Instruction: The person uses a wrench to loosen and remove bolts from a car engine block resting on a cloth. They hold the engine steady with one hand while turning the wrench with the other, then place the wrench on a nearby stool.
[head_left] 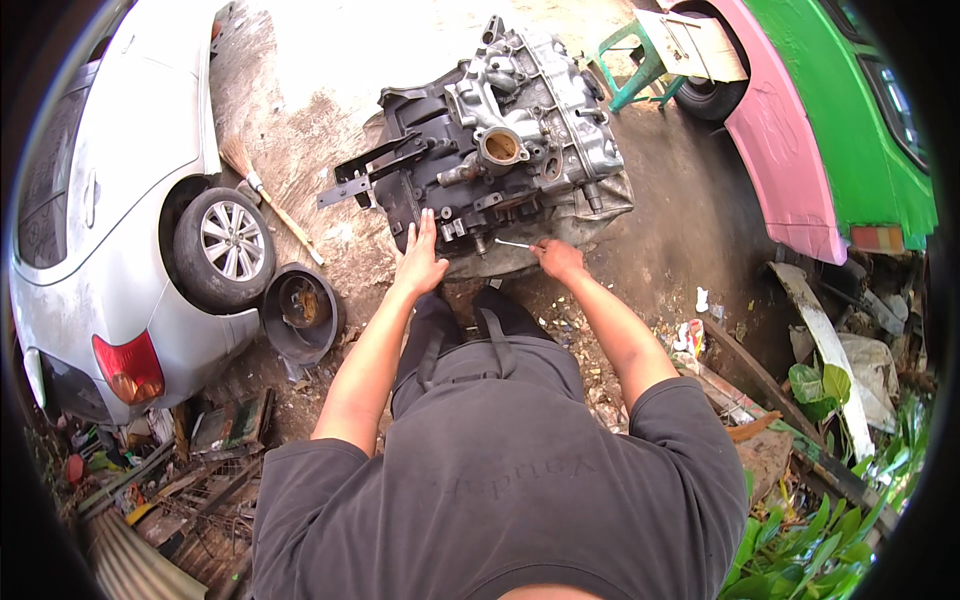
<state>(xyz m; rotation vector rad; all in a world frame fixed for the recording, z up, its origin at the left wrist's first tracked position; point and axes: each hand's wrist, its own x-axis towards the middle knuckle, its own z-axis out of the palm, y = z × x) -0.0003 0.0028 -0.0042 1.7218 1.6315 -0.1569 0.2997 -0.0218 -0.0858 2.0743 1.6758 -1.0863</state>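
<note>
A grimy engine [466, 130] lies in front of me on a grey sheet [606, 222], its dark block on the left and silver parts on the right. A round brown-looking opening [499, 147] shows near its middle. My left hand [421, 262] rests against the engine's near left edge with its fingers stretched out and nothing held. In my right hand [560, 260], closed just off the near side, is a slim silver metal tool [513, 243]. The tool points left toward a short stub [481, 244] on the engine; whether its tip touches cannot be made out.
A silver car [150, 200] stands at the left, with a broom [285, 225] and a black tub [303, 335] by its wheel. A green stool [640, 65] holding a flat board is at the far right, beside a pink and green vehicle [785, 150]. Scrap and plants fill the near corners.
</note>
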